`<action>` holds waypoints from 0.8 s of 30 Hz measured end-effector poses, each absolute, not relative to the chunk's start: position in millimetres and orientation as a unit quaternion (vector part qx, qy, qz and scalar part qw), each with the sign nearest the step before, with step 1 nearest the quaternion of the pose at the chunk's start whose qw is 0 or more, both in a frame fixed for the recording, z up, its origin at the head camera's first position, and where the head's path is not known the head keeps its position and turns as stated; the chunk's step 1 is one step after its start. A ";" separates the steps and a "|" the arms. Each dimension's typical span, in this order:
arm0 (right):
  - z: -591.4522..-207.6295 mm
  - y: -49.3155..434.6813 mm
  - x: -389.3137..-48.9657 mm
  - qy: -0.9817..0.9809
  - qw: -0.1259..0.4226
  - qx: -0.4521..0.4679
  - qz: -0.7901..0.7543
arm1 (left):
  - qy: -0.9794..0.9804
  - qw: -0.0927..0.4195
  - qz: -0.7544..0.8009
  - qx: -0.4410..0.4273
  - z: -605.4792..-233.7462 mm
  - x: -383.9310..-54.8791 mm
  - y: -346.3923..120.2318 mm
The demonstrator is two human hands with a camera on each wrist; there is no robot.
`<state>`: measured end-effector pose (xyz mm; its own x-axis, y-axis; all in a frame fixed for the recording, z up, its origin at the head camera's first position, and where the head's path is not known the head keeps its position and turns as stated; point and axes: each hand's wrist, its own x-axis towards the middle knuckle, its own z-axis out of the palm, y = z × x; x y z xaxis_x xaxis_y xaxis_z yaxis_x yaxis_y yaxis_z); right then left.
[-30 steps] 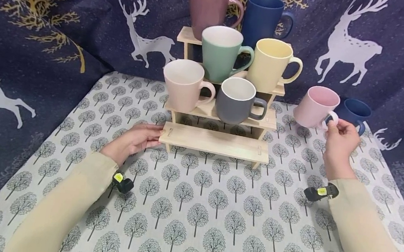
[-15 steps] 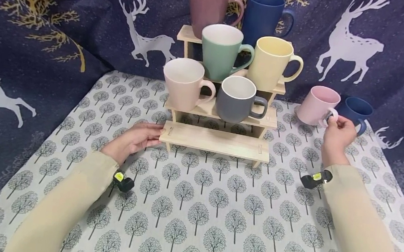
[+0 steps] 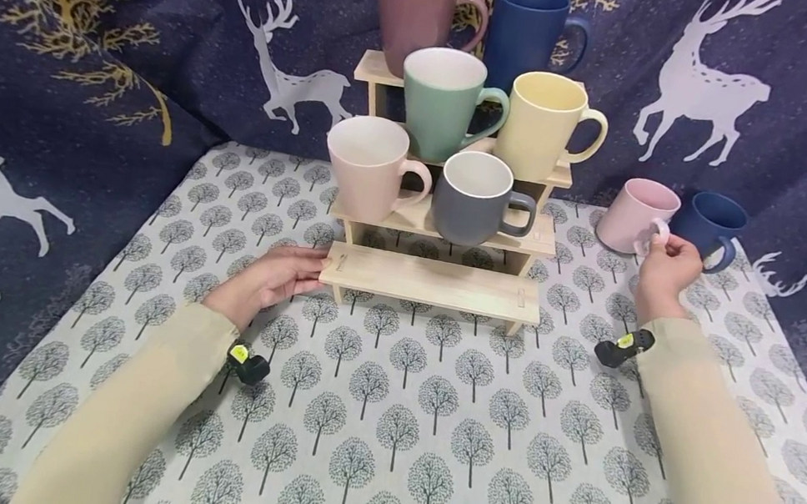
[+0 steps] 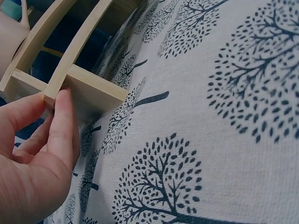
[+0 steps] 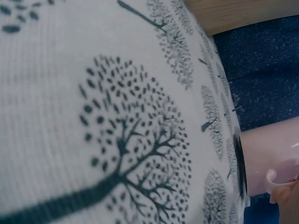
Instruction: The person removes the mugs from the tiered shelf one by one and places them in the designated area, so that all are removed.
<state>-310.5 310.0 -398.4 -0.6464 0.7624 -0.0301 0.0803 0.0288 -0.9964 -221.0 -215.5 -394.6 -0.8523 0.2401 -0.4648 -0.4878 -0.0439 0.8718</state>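
Note:
My left hand (image 3: 283, 275) pinches the left end of the lowest board of a stepped wooden display stand (image 3: 437, 283). In the left wrist view, thumb and fingers (image 4: 63, 126) close on the board's corner from both sides. Over at the back right, my right hand (image 3: 671, 272) pinches the handle of a pink mug (image 3: 630, 218) between thumb and fingers. The mug stands upright, its base right at the tablecloth. Just behind it to the right is a dark blue mug (image 3: 705, 222), partly hidden. The right wrist view catches the pink mug (image 5: 273, 156) and only a bit of the hand.
On the stand's upper steps sit a mauve mug (image 3: 415, 18), a tall blue mug (image 3: 524, 36), a green mug (image 3: 438, 109), a yellow mug (image 3: 539, 130), a pale pink mug (image 3: 367, 168) and a grey mug (image 3: 472, 202). A dark deer-print curtain (image 3: 175, 22) hangs behind the table.
The pink mug has come down and straightened from a tilt, shifting slightly right. My right wrist has swung left and away from me. The left hand keeps its place on the stand.

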 end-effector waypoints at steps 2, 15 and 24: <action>-399.9 308.9 -311.7 -0.659 0.281 -0.318 0.621 | 0.642 0.254 0.717 -0.097 -394.2 -221.2 -215.1; -405.8 311.3 -316.0 -0.670 0.287 -0.318 0.607 | 0.640 0.255 0.719 -0.096 -395.4 -220.4 -215.3; -409.1 315.0 -315.6 -0.663 0.283 -0.321 0.614 | 0.648 0.255 0.712 -0.095 -394.8 -220.8 -214.9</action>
<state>-315.6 315.0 -409.1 -0.6330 0.7739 -0.0198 0.0783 0.0386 -0.9962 -220.8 -214.9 -394.8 -0.8522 0.2399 -0.4649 -0.4854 -0.0311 0.8737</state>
